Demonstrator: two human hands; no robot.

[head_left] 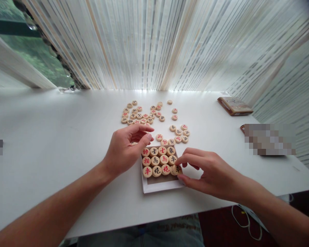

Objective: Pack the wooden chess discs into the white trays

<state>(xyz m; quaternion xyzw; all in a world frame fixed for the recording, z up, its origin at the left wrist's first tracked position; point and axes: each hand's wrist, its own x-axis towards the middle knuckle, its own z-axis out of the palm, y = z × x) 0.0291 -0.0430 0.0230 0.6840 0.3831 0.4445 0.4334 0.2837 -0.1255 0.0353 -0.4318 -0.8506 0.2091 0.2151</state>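
A shallow white box (159, 187) lies near the front of the white table (54, 144), with several round wooden chess pieces (157, 160) in rows inside it, marked in red and black. My right hand (208, 171) rests at the box's right edge, its fingertips pinched on the piece (176, 169) at the lower right corner of the rows. My left hand (126, 147) hovers over the box's upper left corner, fingers curled with thumb and forefinger apart; I see nothing held in it. Several loose pieces (141, 115) lie scattered farther back.
A small brown box (234, 105) lies at the back right of the table, with a blurred object (269, 139) nearer to me beside it. Striped curtains hang behind the table. A white cable (247, 219) dangles under the right front edge.
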